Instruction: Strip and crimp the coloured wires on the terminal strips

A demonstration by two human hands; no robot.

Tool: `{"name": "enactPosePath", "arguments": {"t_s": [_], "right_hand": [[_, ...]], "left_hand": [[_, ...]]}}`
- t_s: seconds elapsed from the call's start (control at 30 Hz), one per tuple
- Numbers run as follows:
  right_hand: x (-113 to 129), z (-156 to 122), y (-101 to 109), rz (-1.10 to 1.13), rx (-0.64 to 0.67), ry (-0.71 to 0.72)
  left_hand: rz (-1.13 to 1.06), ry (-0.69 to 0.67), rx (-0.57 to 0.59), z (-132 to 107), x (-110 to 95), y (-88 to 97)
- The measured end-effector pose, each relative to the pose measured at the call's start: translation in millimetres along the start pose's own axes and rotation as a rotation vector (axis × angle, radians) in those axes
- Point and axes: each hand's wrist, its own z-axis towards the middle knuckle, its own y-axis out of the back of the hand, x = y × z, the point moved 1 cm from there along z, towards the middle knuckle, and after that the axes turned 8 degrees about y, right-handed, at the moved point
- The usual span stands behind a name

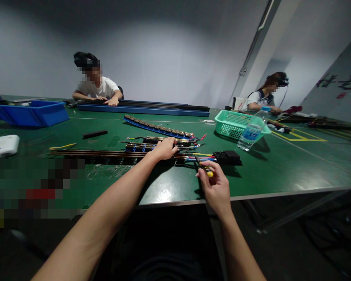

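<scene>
My right hand point(216, 185) is closed around a small yellow-and-black screwdriver point(208, 170). Its dark shaft points up and left, toward the coloured wires point(203, 157) between a long rail assembly point(105, 155) and a black end block point(228, 157); whether the tip touches anything I cannot tell. My left hand point(165, 149) lies across the middle assemblies, fingers curled over a short rail assembly with blue brackets point(137, 147). It partly hides that piece and the long one. Behind them, another blue-bracketed rail strip point(158, 125) lies at a slant.
A green basket point(226, 125) and a water bottle point(250, 134) stand at right. Left are a blue bin point(32, 114), a white device point(2, 146) and a dark bar point(95, 134). Two co-workers sit across, one at a long blue tray point(143, 110). The table's front edge is near me.
</scene>
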Motion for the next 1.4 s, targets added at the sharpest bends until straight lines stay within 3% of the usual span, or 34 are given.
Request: {"name": "enactPosePath", "arguments": {"t_s": [0.2, 0.27, 0.33, 0.43, 0.6, 0.73, 0.93, 1.03, 1.1, 1.17, 1.3, 1.4], "right_hand": [[-0.9, -1.1, -10.5, -0.447, 0.2, 0.334], [-0.7, 0.7, -7.9, -0.518, 0.292, 0.385], [0.5, 3.2, -4.8, -0.503, 0.35, 0.34], [4.6, 4.1, -3.9, -0.373, 0.35, 0.164], [10.0, 1.8, -15.6, -0.103, 0.233, -0.094], [7.8, 8.1, -25.3, 0.273, 0.013, -0.29], [11.2, 17.4, -30.0, 0.644, -0.282, -0.476], [12.6, 17.1, -33.0, 0.696, -0.4, -0.502], [11.8, 13.5, -35.3, 0.607, -0.429, -0.474], [12.0, 6.3, -37.6, 0.441, -0.344, -0.395], [23.1, -16.7, -40.2, 0.085, -0.026, -0.19], [36.6, -27.8, -38.0, 0.001, 0.099, -0.026]], "left_hand": [[-0.009, 0.002, -0.003, 1.5, 1.0, -1.5], [-0.015, 0.01, -0.006, 2.0, 1.2, -2.1], [-0.018, 0.013, -0.006, 2.1, 1.3, -2.1], [-0.018, 0.014, -0.004, 1.3, 1.4, -1.3], [-0.001, 0.015, 0.004, 1.6, 2.1, -1.4], [0.013, -0.001, -0.011, 2.6, 3.4, -2.7], [0.031, -0.002, -0.022, 0.6, 1.4, -2.5], [0.032, 0.008, -0.041, -1.7, -1.0, -1.8], [0.025, 0.016, -0.048, -2.7, -1.9, -1.1], [0.007, 0.028, -0.046, -3.0, -2.2, -0.2], [-0.016, 0.056, -0.022, -2.1, -2.7, 1.5], [-0.021, 0.056, -0.011, -1.6, -3.2, 1.9]]}}
